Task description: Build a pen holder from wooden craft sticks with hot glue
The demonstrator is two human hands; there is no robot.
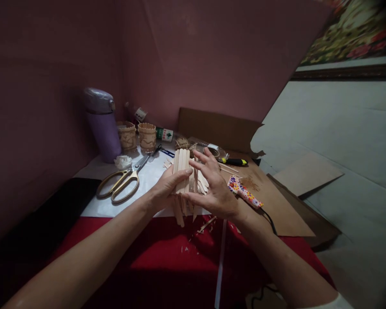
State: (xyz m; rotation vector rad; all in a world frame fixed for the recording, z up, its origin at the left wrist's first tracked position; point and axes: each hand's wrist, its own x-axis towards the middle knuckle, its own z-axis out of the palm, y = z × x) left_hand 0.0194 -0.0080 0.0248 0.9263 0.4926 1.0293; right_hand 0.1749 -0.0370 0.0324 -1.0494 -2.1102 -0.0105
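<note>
My left hand [172, 182] grips a small structure of upright wooden craft sticks [182, 161], its thumb lying across the front of the sticks. At the right side of that structure is my right hand [214, 184], fingers spread and curved around it; whether the fingertips touch the wood I cannot tell. More loose craft sticks [178, 212] lie below and behind the hands, partly hidden by them. A flower-patterned glue gun [246, 192] rests just right of my right hand, its black cord trailing down.
Gold-handled scissors [125, 180], a purple bottle [104, 133] and two wooden cups [147, 137] stand or lie at left. A black-and-yellow cutter [234, 162] lies behind the glue gun on brown cardboard [284, 214]. A clear glue stick [221, 266] crosses the red cloth [141, 257].
</note>
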